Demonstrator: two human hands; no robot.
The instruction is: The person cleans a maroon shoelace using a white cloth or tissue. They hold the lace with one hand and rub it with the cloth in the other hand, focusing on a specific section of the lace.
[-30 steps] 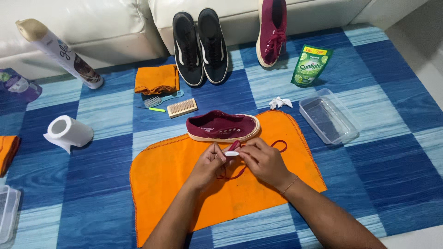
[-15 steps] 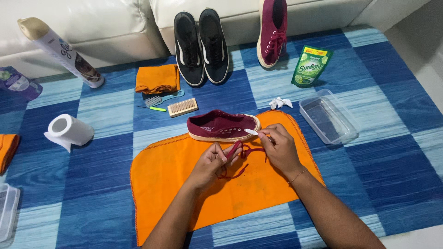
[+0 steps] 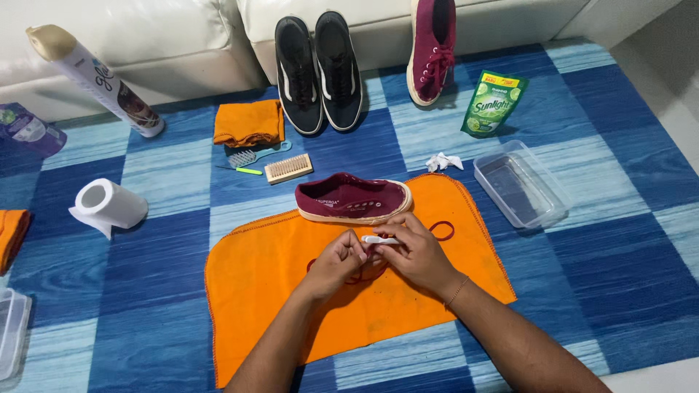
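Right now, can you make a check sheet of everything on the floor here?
Surface: blue checked mat with an orange cloth spread on it.
Job's things: maroon shoe on the cloth, maroon lace, small white piece.
Clutter: wooden brush, paper roll, spray can, green pouch, clear tub, black shoes.
Hands: left hand and right hand pinch the white piece together.
Cables: nothing seen.
Surroundings: white sofa.

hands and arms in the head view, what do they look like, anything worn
Two bare forearms with no sleeves in view. The right hand has a thin bracelet at the wrist. The left hand shows no ring, watch or glove. Both hands are ungloved.
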